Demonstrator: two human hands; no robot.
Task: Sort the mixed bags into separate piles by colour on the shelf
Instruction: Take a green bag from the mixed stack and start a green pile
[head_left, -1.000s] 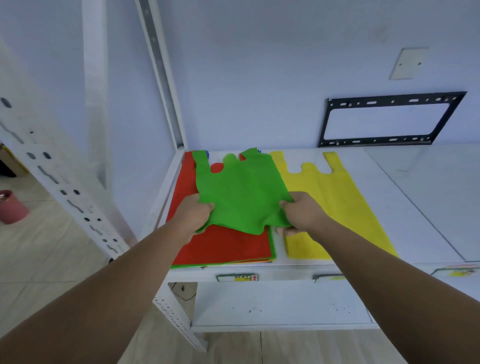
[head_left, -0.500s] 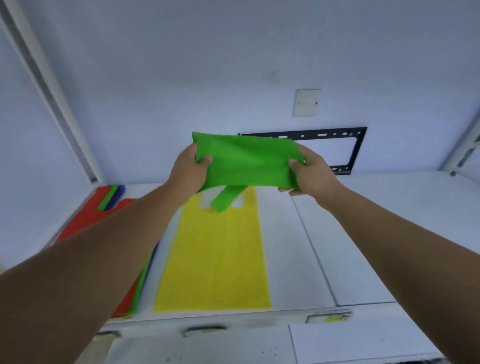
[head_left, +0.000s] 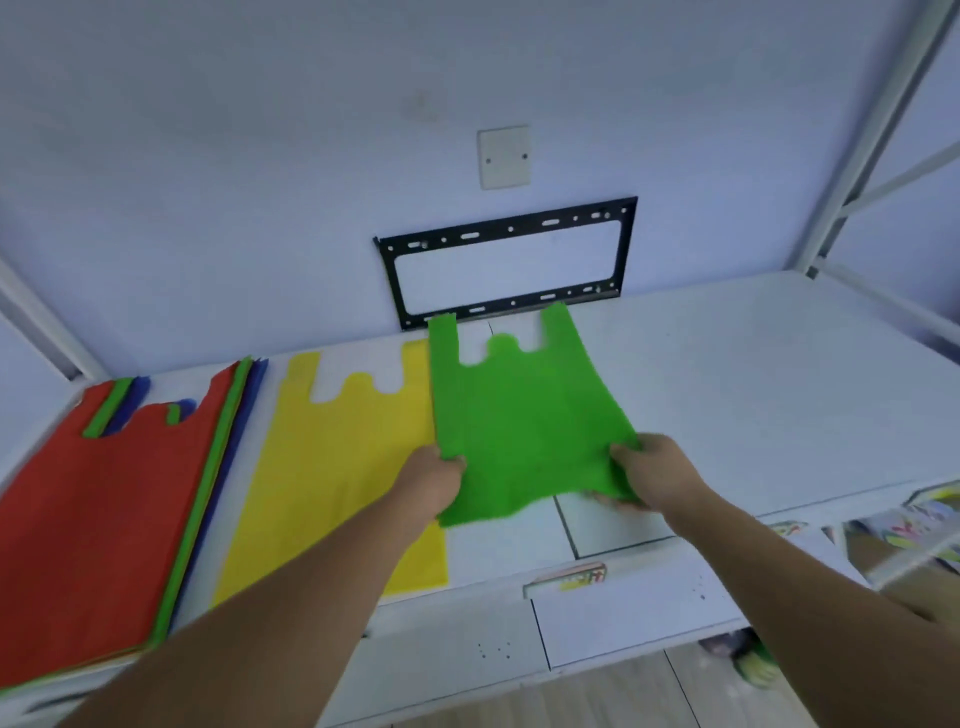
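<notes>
A green bag (head_left: 519, 415) lies spread on the white shelf (head_left: 753, 389), handles toward the wall, just right of a flat yellow bag (head_left: 332, 467). My left hand (head_left: 434, 480) pinches its lower left corner and my right hand (head_left: 652, 475) grips its lower right corner. The bag's bottom edge is still slightly lifted and wrinkled. At the far left lies the mixed stack (head_left: 98, 514), red on top, with green and blue edges showing beneath.
A black metal bracket (head_left: 506, 262) is fixed to the wall behind the green bag, below a white wall plate (head_left: 504, 156). Shelf uprights stand at the right (head_left: 872, 135). Labels (head_left: 566, 577) sit on the shelf's front edge.
The green bag went from the mixed stack, up in the air, then down flat onto the shelf right of the yellow bag. Both hands kept hold of it.
</notes>
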